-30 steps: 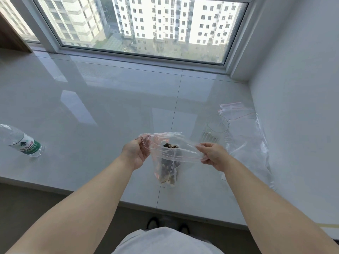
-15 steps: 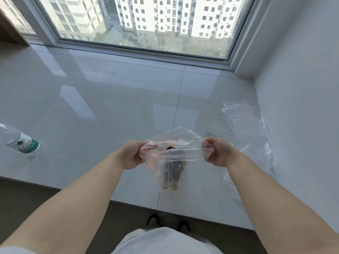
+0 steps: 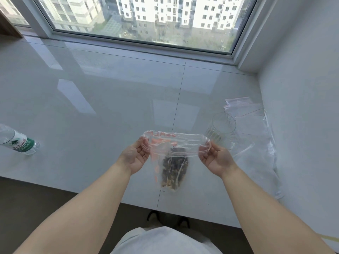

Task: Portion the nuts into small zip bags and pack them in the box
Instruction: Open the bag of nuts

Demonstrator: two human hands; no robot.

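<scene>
Over the sill edge, at 6 o'clock: clear plastic zip bag (image 3: 174, 154) with dark mixed nuts (image 3: 174, 171), hanging.
Left hand (image 3: 134, 157): pinched on the bag's 9 o'clock corner.
Right hand (image 3: 216, 158): pinched on its 3 o'clock corner.
Mouth axis: runs 9 to 3 between both hands, equally near; likely sealing comes next.
Spare bags (image 3: 245, 114): at 2 o'clock, beside a clear ribbed glass (image 3: 222, 128).
Box: not visible.

The glossy white surface (image 3: 110, 107) had a glass (image 3: 222, 128), empty zip bags (image 3: 251, 125) just right of it, water bottle (image 3: 17, 142) lying far left.
</scene>
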